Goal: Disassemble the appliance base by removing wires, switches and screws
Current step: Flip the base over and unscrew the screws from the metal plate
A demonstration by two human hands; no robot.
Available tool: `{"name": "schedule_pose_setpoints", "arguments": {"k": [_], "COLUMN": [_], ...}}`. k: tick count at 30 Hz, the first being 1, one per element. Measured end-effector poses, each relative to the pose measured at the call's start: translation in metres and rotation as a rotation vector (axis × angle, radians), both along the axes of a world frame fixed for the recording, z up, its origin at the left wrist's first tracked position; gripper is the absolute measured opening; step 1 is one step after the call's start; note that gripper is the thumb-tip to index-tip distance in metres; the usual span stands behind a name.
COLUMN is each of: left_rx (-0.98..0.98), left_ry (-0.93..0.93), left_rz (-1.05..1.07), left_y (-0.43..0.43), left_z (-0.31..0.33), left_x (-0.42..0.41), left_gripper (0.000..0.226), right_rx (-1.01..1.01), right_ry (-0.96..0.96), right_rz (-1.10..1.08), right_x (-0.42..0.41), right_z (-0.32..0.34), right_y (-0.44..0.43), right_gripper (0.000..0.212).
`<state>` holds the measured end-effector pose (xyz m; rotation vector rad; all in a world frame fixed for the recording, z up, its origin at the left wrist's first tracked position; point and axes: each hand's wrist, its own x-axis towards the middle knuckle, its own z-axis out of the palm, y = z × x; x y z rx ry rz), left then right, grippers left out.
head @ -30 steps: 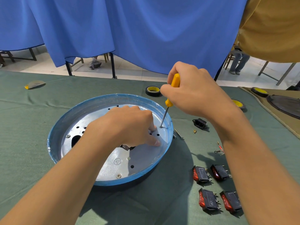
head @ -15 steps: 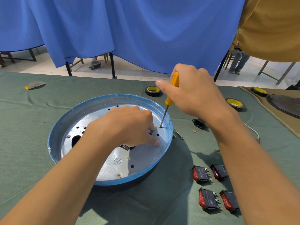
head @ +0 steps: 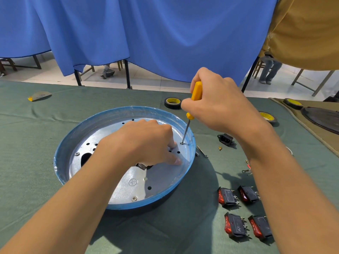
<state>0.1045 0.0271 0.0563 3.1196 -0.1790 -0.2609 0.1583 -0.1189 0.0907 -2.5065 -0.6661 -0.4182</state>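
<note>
Gripping the screwdriver (head: 196, 91) in the curled right hand (head: 220, 105), tip seated in a screw (head: 182, 143) by the right rim of the round blue base (head: 73, 136) on the green cloth (head: 36, 162). Bracing with the left hand (head: 145, 142), fingertips pressed on the metal plate (head: 128, 191), holding nothing visible. Best to push straight down while turning, to avoid slipping. Inside the base: only the plate and two more screws (head: 134, 198); four switches (head: 227, 197) outside, on the cloth.

Blue-rimmed silver base (head: 73, 142); yellow-handled screwdriver (head: 196, 92); red-black switches (head: 227, 197); green cloth (head: 27, 143).
</note>
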Motion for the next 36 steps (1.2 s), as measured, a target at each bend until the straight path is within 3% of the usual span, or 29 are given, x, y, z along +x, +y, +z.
{"name": "schedule_pose_setpoints", "arguments": {"k": [2,5,9,16,21,26,30,36], "left_rx": [-0.001,0.001,0.005,0.014,0.011,0.012,0.022,0.011], "left_ry": [0.002,-0.002,0.001,0.002,0.009,0.009,0.002,0.001], "left_rz": [0.001,0.002,-0.006,-0.007,-0.011,-0.008,-0.007,-0.013], "left_y": [0.0001,0.0002,0.0000,0.0001,-0.0007,-0.0006,0.0007,0.0008], "left_z": [0.0001,0.0003,0.0009,0.0008,0.0017,0.0014,-0.0001,0.0003], "left_x": [-0.0003,-0.0006,-0.0004,-0.0013,-0.0006,-0.0010,-0.0007,-0.0010], "left_gripper": [0.052,0.051,0.054,0.052,0.056,0.056,0.054,0.055], "right_rx": [-0.025,-0.051,-0.030,-0.023,-0.029,-0.049,-0.054,-0.043], "right_ry": [-0.009,-0.073,-0.010,-0.057,0.024,-0.046,0.007,-0.028], "right_rz": [-0.022,-0.084,-0.037,-0.081,-0.018,-0.041,-0.004,-0.041], "right_x": [-0.0012,-0.0020,0.0004,-0.0015,0.0001,-0.0018,-0.0003,-0.0015], "right_z": [-0.0004,-0.0014,0.0010,-0.0012,0.0025,-0.0013,0.0024,-0.0004], "right_y": [0.0009,0.0008,-0.0017,0.0016,-0.0026,0.0004,-0.0032,0.0004], "right_gripper": [0.019,0.036,0.017,0.032,0.018,0.033,0.013,0.032]}}
